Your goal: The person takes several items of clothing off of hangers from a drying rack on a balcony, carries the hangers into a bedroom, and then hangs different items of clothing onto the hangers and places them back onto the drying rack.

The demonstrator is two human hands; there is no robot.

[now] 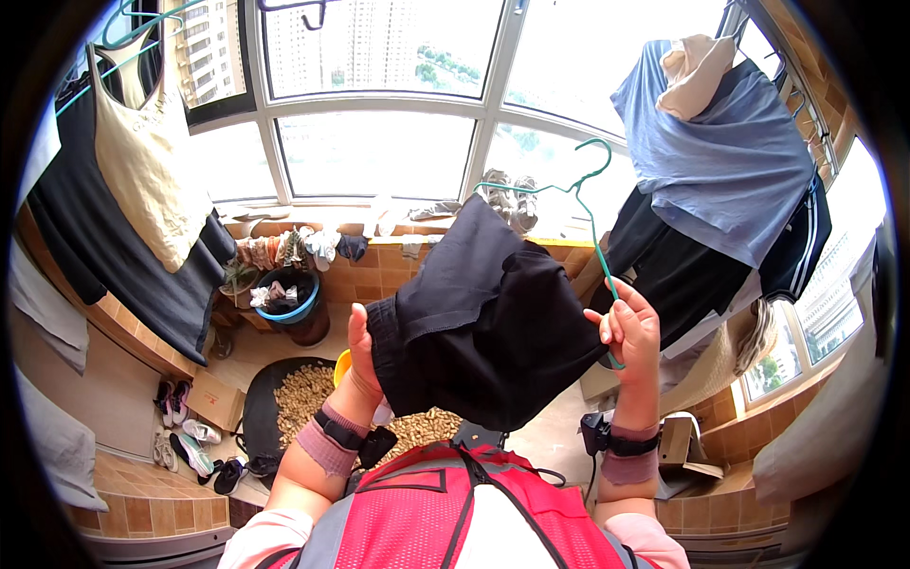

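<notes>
A black cloth garment [490, 334], with a ribbed elastic-looking band at its left end, hangs bunched in front of me. My left hand [364, 353] supports it at that band; the thumb points up, and the fingers are hidden by the cloth. My right hand [631, 328] pinches the right side of a green wire hanger [589, 206], whose hook points up. The right fingers also meet the garment's right edge. The hanger's left shoulder reaches the garment's upper corner, and its lower part is hidden behind the cloth.
Clothes hang at both sides, including a cream tank top [146, 163] and a blue shirt [718, 156]. Below lie a black tray of peanuts [306, 398], a blue-rimmed bucket [302, 313], shoes [192, 451] and a cardboard box [215, 402]. Windows [377, 153] stand ahead.
</notes>
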